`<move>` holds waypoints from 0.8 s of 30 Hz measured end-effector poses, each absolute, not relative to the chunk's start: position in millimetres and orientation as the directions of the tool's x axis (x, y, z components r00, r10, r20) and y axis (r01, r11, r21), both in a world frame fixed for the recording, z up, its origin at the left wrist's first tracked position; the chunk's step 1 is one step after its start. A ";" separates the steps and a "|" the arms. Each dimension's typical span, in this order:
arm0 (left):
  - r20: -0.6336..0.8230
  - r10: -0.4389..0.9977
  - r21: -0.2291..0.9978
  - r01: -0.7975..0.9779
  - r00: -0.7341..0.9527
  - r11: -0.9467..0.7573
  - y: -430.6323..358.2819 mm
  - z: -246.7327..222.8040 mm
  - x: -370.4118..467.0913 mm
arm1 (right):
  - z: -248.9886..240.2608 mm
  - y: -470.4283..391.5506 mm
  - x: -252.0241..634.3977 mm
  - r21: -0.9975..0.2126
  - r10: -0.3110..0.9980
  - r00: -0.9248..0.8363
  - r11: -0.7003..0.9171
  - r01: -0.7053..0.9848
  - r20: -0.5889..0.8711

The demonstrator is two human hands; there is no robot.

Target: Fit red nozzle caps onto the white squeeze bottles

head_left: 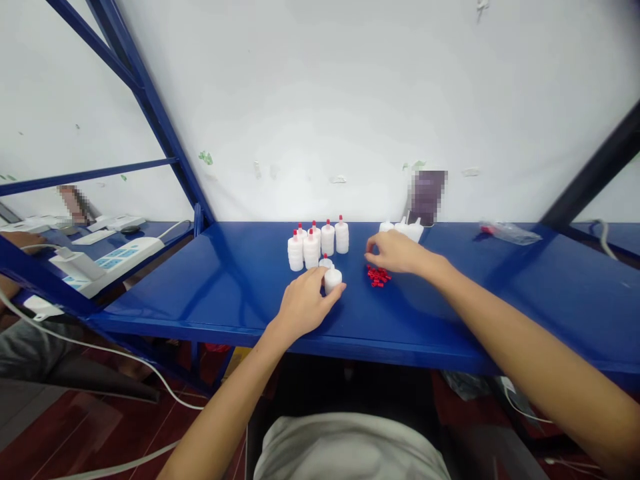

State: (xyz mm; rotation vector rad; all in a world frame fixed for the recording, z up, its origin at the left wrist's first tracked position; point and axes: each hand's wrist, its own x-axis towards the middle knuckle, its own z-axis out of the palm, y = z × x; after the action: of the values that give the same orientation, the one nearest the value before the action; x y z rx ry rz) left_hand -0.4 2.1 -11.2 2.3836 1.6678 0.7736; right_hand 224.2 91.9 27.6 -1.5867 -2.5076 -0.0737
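On a glossy blue worktop, set vs. a white wall, white bottles & red bits sit approx. mid-width. Wall's scuffed, w/ a few green flecks. Blue metal frame slopes up on L side; dark post at far R. Floor below = dark red tile; white cable hangs across at lower L.

Hands: L hand has thumb & fingers closed round a white bottle, held upright near front of the group. R hand is bent over the pile of red caps, thumb & fingertips close together; can't tell if a cap's btwn them.

Red-tipped bottles stand bunched behind L hand; one more red tip shows just behind the held bottle, mostly blocked by it. Beyond R hand, near the wall, a few plain-tipped bottles, partly hidden by hand & wrist. Behind those, a dark phone-like slab leans on wall, pixelated, no detail. Clear plastic bag w/ something red inside lies toward back R.

Past the frame, L: power strip w/ plug, white boxes, plus another person's hand at pic edge.
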 end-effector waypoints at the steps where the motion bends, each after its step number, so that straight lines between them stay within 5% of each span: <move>1: 0.332 0.908 0.386 0.841 0.257 -0.379 2.0 -11.3 -0.5 | 29.2 92.9 229.2 -0.057 0.894 -0.430 0.439 0.896 0.127; 16: 0.315 0.913 0.383 0.845 0.261 -0.374 0.9 -9.7 0.4 | 22.1 94.4 216.8 -0.064 0.926 -0.376 0.377 0.924 0.028; 20: 0.320 0.909 0.380 0.842 0.267 -0.382 1.5 -10.5 0.3 | 23.5 89.0 210.9 -0.308 0.877 -0.428 0.478 0.822 0.219; 24: 0.333 0.903 0.384 0.835 0.272 -0.393 2.1 -12.0 -0.4 | 23.1 72.3 192.5 -0.651 0.770 -0.453 0.629 0.425 0.449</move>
State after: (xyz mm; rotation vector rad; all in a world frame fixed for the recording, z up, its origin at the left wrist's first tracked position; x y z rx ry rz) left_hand -0.4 2.1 -12.0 2.3966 1.6490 0.7694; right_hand 192.5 72.3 23.1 -0.9312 -2.1001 0.5886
